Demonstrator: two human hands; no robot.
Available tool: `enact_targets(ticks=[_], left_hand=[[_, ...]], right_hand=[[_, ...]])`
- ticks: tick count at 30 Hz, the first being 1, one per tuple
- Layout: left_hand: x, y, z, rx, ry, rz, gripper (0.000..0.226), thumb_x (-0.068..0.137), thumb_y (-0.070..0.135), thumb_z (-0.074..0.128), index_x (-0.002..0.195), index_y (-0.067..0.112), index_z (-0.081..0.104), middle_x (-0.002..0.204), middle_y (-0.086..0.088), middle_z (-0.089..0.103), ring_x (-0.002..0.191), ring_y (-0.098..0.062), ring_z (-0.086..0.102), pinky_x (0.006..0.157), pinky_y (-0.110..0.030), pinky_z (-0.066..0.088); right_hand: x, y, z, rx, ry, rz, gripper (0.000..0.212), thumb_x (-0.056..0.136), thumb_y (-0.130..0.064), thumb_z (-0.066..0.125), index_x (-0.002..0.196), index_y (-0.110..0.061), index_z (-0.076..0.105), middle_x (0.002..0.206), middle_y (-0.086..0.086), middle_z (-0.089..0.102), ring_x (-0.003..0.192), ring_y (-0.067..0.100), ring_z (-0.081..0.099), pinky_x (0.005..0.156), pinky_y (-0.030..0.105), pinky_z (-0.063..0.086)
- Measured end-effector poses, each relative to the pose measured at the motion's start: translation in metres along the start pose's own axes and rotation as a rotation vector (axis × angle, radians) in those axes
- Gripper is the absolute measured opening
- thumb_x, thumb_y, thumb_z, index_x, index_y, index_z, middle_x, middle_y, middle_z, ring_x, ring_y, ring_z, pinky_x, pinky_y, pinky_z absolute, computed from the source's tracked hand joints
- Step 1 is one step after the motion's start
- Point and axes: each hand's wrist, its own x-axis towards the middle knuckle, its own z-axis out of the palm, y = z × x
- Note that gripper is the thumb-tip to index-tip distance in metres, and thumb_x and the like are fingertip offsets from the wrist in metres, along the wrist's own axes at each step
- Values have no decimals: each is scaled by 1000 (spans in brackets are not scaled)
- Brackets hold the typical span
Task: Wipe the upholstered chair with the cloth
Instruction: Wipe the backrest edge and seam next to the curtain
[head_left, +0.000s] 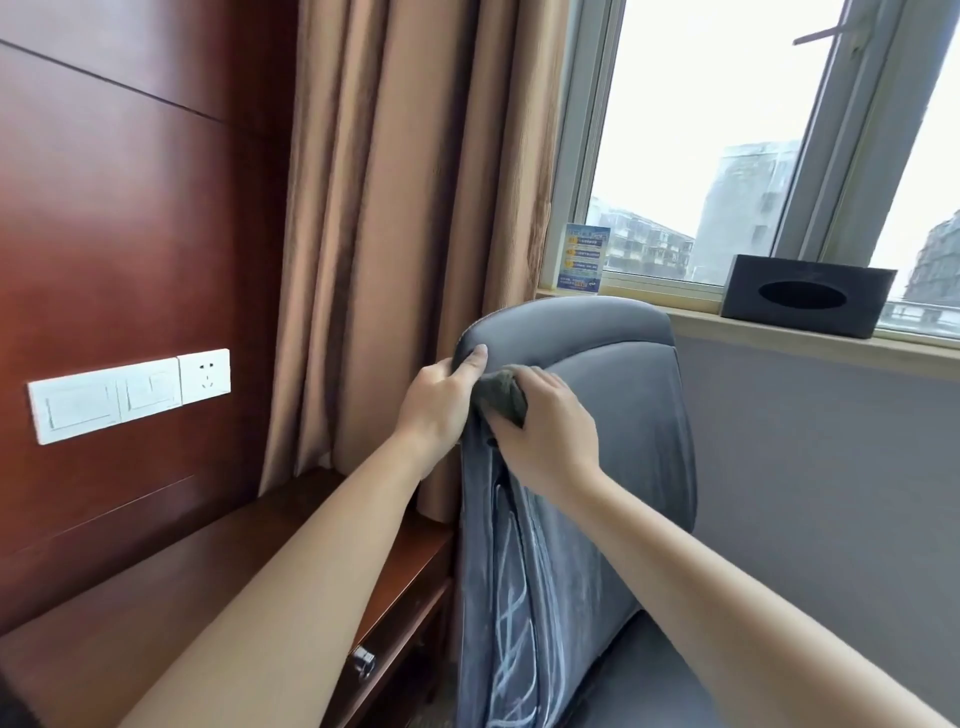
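Observation:
A grey upholstered chair stands in front of me, its tall backrest rising to the window sill. My left hand grips the upper left edge of the backrest, thumb on top. My right hand is closed on a bunched dark grey cloth and presses it against the backrest just beside my left hand. Pale streaks show on the lower left side of the backrest. Most of the cloth is hidden under my fingers.
A dark wooden table with a drawer knob stands left of the chair. Tan curtains hang behind it. A black tissue box and a small blue card sit on the window sill. Wall switches are at left.

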Motion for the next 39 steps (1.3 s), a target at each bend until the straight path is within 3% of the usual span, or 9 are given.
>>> enact_targets(ticks=[3, 8, 10, 15, 18, 22, 27, 34, 39], left_hand=[[-2, 2, 1, -13, -4, -18, 34, 89, 53, 52, 98, 24, 67, 104, 1, 70, 101, -21, 64, 93, -48, 50], [-3, 3, -3, -36, -13, -33, 25, 94, 43, 53, 86, 23, 66, 92, 1, 70, 93, -21, 66, 89, -46, 53], [-4, 5, -1, -36, 2, -31, 25, 93, 43, 53, 85, 22, 66, 92, 0, 70, 93, -22, 66, 90, -47, 53], [-10, 9, 1, -33, -8, -58, 22, 94, 42, 52, 93, 24, 66, 103, -2, 70, 98, -24, 66, 87, -45, 54], [-13, 10, -2, -26, 2, -61, 22, 94, 41, 52, 93, 25, 66, 103, -2, 70, 98, -24, 65, 85, -43, 55], [-14, 6, -1, 6, 18, -33, 29, 85, 52, 55, 90, 26, 67, 100, 3, 71, 99, -21, 65, 91, -47, 52], [-15, 7, -1, 24, 35, -47, 46, 71, 61, 51, 97, 28, 68, 103, 5, 70, 102, -21, 63, 94, -49, 49], [-18, 5, -1, 28, 66, -11, 39, 69, 62, 52, 84, 31, 70, 94, 4, 73, 96, -24, 66, 91, -53, 51], [-14, 0, 1, 42, 85, 22, 40, 68, 64, 51, 85, 33, 70, 93, 6, 73, 96, -25, 66, 91, -55, 50]], right_hand=[[25, 10, -3, 121, 52, 325, 17, 90, -31, 55, 97, -18, 62, 95, -4, 63, 95, 22, 58, 67, 29, 41], [-13, -14, 3, 70, 24, -94, 21, 84, -19, 62, 104, -14, 65, 103, -1, 64, 102, 21, 53, 73, 34, 45], [-9, -12, 0, -4, -3, -132, 24, 84, -24, 61, 108, -18, 64, 105, -3, 64, 103, 18, 53, 73, 32, 43], [31, 14, -9, 134, 4, 404, 19, 89, -33, 54, 96, -17, 62, 97, 1, 66, 94, 26, 59, 69, 30, 44], [18, 6, -10, 60, -43, 192, 17, 88, -27, 57, 93, -11, 61, 97, 3, 63, 95, 25, 55, 71, 33, 45], [-8, -1, -15, 26, -127, -114, 26, 86, -24, 61, 111, -20, 63, 109, -5, 61, 106, 14, 49, 76, 30, 43], [16, 10, -13, 93, -49, 151, 16, 88, -26, 58, 101, -19, 63, 103, -6, 61, 97, 20, 56, 73, 33, 46], [-39, 14, -15, -45, -124, -98, 25, 90, -35, 59, 112, -24, 64, 105, -6, 58, 98, 17, 55, 71, 28, 42], [-22, 11, -12, 80, -49, 26, 17, 87, -25, 61, 102, -21, 67, 99, -9, 59, 93, 15, 55, 68, 28, 41]])
